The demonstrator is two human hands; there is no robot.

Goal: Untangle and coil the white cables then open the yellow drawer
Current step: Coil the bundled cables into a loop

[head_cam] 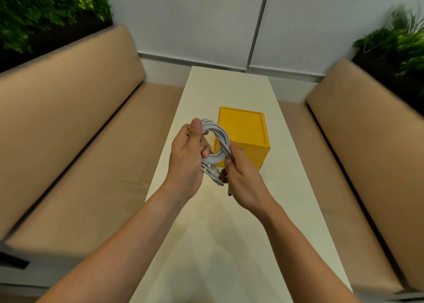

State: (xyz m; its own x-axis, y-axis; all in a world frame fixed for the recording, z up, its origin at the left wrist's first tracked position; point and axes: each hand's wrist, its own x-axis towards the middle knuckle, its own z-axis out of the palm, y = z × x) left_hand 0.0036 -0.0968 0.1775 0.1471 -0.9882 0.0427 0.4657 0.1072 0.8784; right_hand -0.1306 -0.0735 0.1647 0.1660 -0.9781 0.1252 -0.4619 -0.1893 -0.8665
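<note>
A bundle of white cables (219, 142) is wound into a round coil and held in the air above the white table (229, 245). My left hand (189, 158) grips the coil's left side, thumb up on its top. My right hand (241, 176) pinches the coil's lower right side. Several plug ends hang down from the coil between my hands. Just behind the coil sits the yellow drawer box (245, 132) on the table, partly hidden by the cables and my right hand. Whether its drawer front is closed I cannot tell.
Tan cushioned benches run along both sides of the narrow table, the left bench (75, 142) and the right bench (367, 153). Green plants (46, 8) stand behind each backrest. A white panelled wall closes the far end.
</note>
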